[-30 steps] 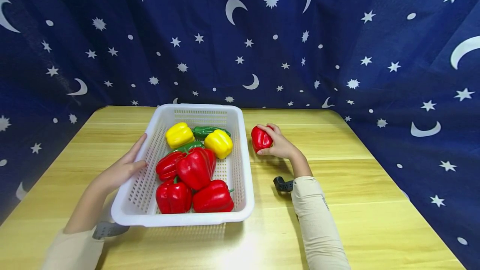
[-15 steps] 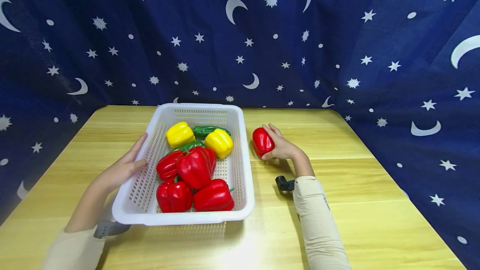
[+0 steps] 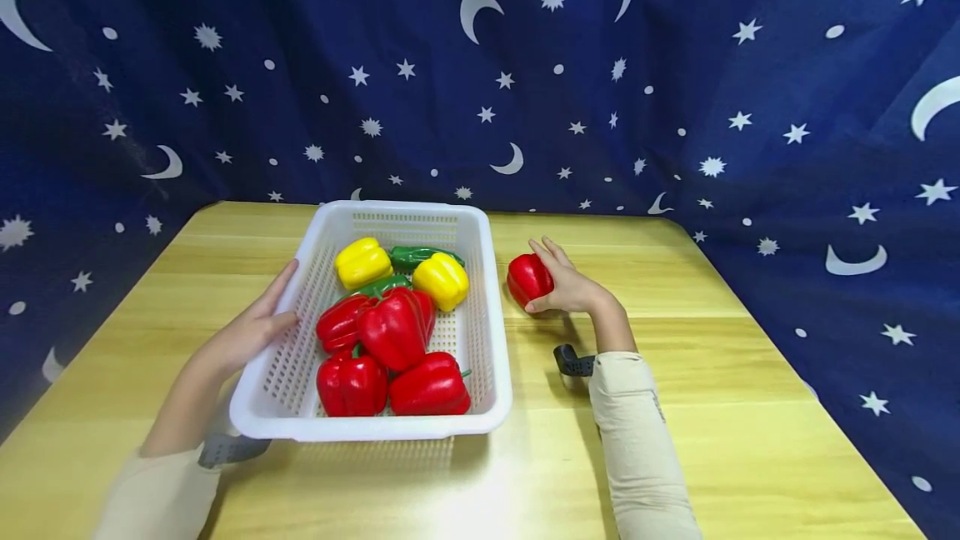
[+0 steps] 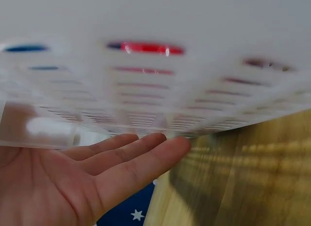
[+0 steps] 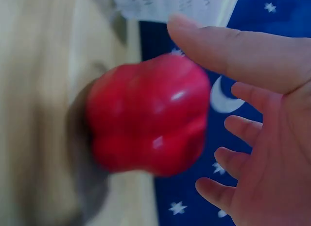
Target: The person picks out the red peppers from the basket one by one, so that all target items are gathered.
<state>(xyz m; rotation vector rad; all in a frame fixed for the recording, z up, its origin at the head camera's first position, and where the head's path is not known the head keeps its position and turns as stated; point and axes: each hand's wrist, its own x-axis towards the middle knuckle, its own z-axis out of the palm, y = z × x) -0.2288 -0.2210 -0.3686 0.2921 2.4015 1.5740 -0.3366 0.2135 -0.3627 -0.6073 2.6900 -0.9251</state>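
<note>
My left hand (image 3: 243,340) grips the left side of a white plastic basket (image 3: 498,357), thumb over the rim. In the left wrist view, fingers (image 4: 141,170) extend straight beneath the perforated wall. Inside lie several red bell peppers (image 3: 390,328), two yellow bell peppers (image 3: 441,281) and green peppers (image 3: 420,257). To the right of the basket a single red bell pepper (image 3: 529,281) rests on the table. My right hand (image 3: 567,283) is spread beside it; in the right wrist view a gap shows between the palm and this pepper (image 5: 150,116).
The wooden table (image 3: 720,407) extends to the right and in front. A dark blue curtain (image 3: 420,107) with moons and stars hangs behind it. A black wrist strap piece (image 3: 573,361) juts out by the right sleeve.
My right hand has loosened from the lone red bell pepper and its fingers have spread. That pepper has shifted slightly. My left hand keeps its hold on the basket, and the head view has tilted a little.
</note>
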